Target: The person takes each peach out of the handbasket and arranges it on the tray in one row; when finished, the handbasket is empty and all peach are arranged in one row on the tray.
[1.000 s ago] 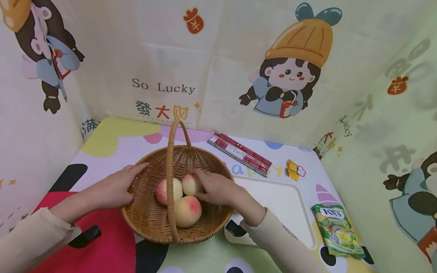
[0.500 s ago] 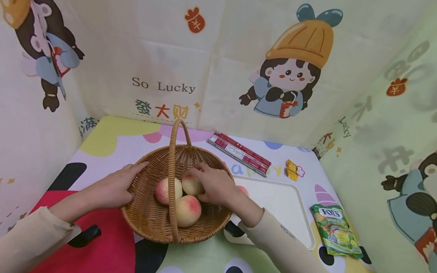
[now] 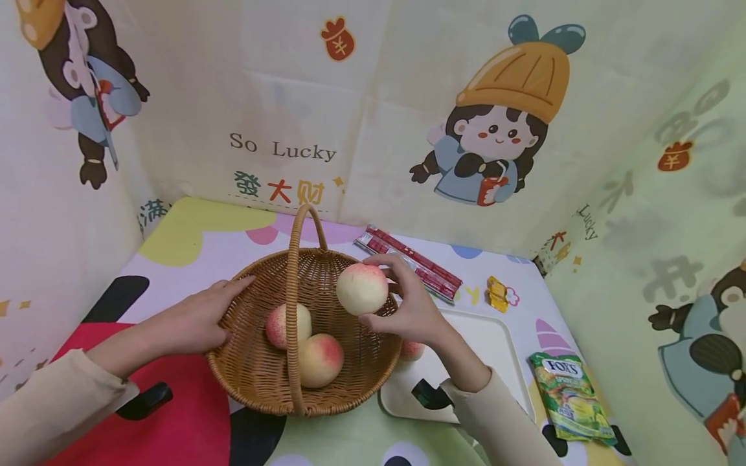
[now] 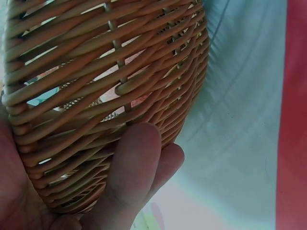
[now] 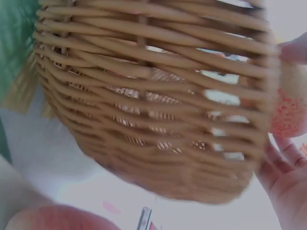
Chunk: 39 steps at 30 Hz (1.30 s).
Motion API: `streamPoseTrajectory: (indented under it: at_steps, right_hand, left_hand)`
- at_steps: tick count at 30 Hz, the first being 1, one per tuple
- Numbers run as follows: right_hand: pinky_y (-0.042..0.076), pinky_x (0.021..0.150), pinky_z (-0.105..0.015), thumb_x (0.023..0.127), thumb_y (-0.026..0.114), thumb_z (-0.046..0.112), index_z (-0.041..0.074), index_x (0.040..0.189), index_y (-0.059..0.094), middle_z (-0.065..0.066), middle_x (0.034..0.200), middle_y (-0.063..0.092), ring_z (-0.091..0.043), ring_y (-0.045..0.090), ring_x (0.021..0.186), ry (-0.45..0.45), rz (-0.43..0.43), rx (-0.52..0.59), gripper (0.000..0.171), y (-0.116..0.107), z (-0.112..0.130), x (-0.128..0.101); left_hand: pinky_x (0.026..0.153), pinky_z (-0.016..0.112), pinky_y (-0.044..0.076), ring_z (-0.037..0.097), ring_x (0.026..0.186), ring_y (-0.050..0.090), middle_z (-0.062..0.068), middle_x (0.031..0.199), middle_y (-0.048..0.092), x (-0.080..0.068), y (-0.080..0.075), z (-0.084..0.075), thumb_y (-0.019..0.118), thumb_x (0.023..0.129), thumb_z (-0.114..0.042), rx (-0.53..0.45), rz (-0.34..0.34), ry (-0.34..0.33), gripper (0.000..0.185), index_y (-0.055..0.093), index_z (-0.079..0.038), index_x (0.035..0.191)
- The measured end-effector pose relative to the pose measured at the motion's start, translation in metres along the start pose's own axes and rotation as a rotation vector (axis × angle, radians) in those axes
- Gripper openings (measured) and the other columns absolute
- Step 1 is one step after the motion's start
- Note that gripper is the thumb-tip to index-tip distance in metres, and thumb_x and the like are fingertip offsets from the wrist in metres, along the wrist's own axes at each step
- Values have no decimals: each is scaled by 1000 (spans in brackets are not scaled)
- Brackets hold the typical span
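One peach point(image 3: 360, 289) is higher now — our right hand point(image 3: 412, 305) pinches it, fingers curled wide. Our left hand point(image 3: 197, 322) grips the wicker basket point(image 3: 250, 382) by its side.

Soft, even light in the head view — the right wrist view washed out, its basket point(image 5: 144, 72) blurred

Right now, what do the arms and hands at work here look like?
They are a person's: the left hand and right hand are bare, and cream sleeves stop short of the hands. A small black piece juts out by each sleeve's end.
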State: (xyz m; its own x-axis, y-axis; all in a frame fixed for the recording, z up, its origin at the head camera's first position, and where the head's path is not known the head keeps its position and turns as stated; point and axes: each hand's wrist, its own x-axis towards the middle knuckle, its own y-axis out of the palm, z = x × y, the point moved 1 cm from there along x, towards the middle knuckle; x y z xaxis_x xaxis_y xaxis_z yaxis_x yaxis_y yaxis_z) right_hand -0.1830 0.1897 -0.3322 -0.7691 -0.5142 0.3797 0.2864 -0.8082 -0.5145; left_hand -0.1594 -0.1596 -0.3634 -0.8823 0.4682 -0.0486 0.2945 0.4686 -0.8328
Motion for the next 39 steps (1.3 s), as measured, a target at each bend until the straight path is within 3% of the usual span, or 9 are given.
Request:
streamPoseTrajectory:
  at_steps: [6,16,22,27,32,39]
  right_hand:
    - [54,89,-45,69,84,1,5,138,46,-13,139,52,-35,60,115,7,-48,184,79,-22,-3,-16]
    - [53,93,-38,76,83,0,-3,142,40,-16,135,53,-28,57,117,75,-109,243,79,-56,-17,-58]
    - [52,91,-32,72,84,-6,0,143,45,-14,135,54,-23,59,116,151,-146,75,82,-73,-32,-84]
    - [51,88,-27,67,92,2,6,139,54,-5,129,57,-16,58,111,226,-147,-140,82,-86,-51,-105]
    - [53,80,-27,60,97,10,11,134,59,0,123,58,-12,56,109,237,-136,-336,83,-87,-68,-125]
    - [52,78,-28,59,98,12,15,132,58,-1,127,55,-15,54,107,314,-51,-433,83,-75,-85,-141]
  left_hand:
    - [82,57,52,46,115,53,33,133,48,-1,0,2,71,69,6,-7,3,-12,90,34,8,150]
    - [80,57,53,46,114,54,34,132,48,1,-2,0,71,69,7,-11,16,-16,91,33,8,151]
    - [79,54,53,44,113,54,33,132,49,2,-3,-1,71,69,7,-17,23,-19,91,32,8,152]
    - [78,54,54,44,112,55,33,131,48,2,-2,-1,70,70,7,-25,30,-23,91,31,8,152]
    - [78,54,54,44,112,54,33,131,48,2,-2,0,71,70,7,-25,35,-24,91,31,8,152]
    - [80,55,53,44,113,54,33,132,48,3,-1,-1,71,70,6,-18,31,-27,90,32,7,152]
